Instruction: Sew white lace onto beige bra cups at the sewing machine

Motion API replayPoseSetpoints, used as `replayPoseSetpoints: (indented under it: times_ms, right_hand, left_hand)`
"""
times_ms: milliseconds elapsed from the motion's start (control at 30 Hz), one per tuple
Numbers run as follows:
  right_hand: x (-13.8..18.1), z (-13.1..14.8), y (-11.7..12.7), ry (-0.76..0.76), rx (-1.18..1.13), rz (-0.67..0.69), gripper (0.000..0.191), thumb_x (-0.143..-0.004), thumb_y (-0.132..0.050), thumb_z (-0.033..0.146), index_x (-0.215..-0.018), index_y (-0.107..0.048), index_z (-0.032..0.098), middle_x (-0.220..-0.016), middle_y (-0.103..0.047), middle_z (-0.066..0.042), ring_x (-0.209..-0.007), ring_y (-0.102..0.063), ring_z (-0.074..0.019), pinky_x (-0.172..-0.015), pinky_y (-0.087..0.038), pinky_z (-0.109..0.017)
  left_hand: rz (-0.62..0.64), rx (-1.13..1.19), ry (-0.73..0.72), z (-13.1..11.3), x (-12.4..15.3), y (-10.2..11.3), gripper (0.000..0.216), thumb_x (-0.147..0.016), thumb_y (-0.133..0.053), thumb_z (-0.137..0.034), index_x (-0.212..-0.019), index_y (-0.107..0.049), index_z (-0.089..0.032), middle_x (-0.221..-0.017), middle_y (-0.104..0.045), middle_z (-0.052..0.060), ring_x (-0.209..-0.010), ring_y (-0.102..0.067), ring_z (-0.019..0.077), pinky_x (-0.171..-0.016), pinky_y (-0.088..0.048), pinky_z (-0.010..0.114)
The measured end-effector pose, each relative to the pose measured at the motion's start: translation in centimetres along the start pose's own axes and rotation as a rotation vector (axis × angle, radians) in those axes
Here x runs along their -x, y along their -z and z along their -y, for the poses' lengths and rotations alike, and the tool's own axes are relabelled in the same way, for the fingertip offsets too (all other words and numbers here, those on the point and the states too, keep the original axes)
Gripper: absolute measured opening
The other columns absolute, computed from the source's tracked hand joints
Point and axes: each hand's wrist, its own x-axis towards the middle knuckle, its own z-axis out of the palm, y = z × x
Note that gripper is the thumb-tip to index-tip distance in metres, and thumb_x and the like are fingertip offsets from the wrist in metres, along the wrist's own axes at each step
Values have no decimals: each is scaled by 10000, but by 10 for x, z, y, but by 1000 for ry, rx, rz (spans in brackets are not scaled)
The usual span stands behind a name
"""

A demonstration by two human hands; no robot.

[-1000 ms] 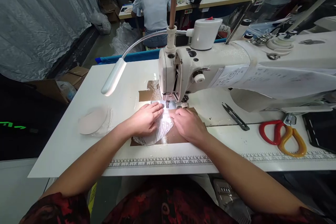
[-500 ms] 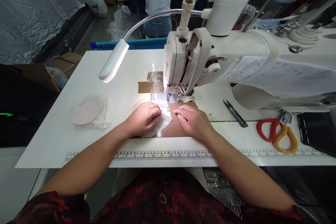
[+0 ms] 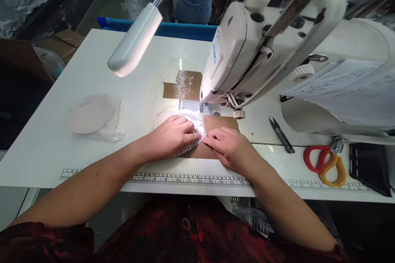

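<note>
At mid-frame, I saw the right hand [image 3: 231, 148] pinching lace [image 3: 197, 122], the left hand [image 3: 175, 137] curled over it, grip unclear, and judged uneven pulling could skew it.

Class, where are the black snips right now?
In the head view, the snips lie on the right of the white table, between the right hand and the red and yellow handles.

red-yellow scissors [image 3: 324, 158], right | dark snips [image 3: 282, 136], nearby | cardboard box [image 3: 65, 43], left | person in jeans [image 3: 193, 7], beyond
</note>
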Motion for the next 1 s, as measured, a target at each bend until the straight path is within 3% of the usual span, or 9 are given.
replayPoseSetpoints:
  times_ms: [233, 500, 733, 867, 1000]
  right_hand:
    - [0, 2, 2, -26, -18, 6, 316, -829, -474, 49, -1044, -664, 183, -834, -608, -38, -721, -443, -152, -646, -341, -271]
    - [0, 2, 2, -37, -32, 0, 307, -803, -494, 29, -991, -677, 188, -816, -605, -32, -714, -441, -148, -631, -341, -268]
    - [3, 0, 1, -66, -77, -83, 279, -836, -465, 52, -959, -679, 181, -808, -638, -26, -722, -509, -150, -646, -393, -264]
    - [2, 0, -2, -92, -94, -135, 325, -840, -452, 56, -1056, -661, 180, -937, -668, -47, -808, -557, -161, -696, -426, -268]
    - [-1, 2, -7, -95, -3, -73, 381, -824, -423, 40, -1073, -670, 189, -893, -649, -59, -772, -530, -172, -659, -403, -279]
  left_hand:
    - [54, -98, -57, 1, 2, -1, 327, -920, -451, -194, -1215, -591, -220, -804, -576, 53, -732, -452, 175, -743, -341, 346]
    - [66, -91, -53, -1, 3, -1, 311, -918, -450, -190, -1180, -616, -219, -761, -559, 44, -716, -431, 174, -756, -331, 349]
    - [63, -61, -34, -2, 2, -1, 305, -917, -454, -181, -1163, -632, -211, -766, -564, 47, -723, -432, 175, -768, -347, 353]
    - [60, -57, -27, -3, 2, -1, 295, -906, -470, -167, -1144, -639, -206, -784, -576, 52, -744, -451, 183, -758, -362, 352]
    - [31, -32, -21, -5, 3, -1, 273, -897, -483, -155, -1113, -646, -195, -932, -615, 77, -841, -499, 199, -771, -393, 345]
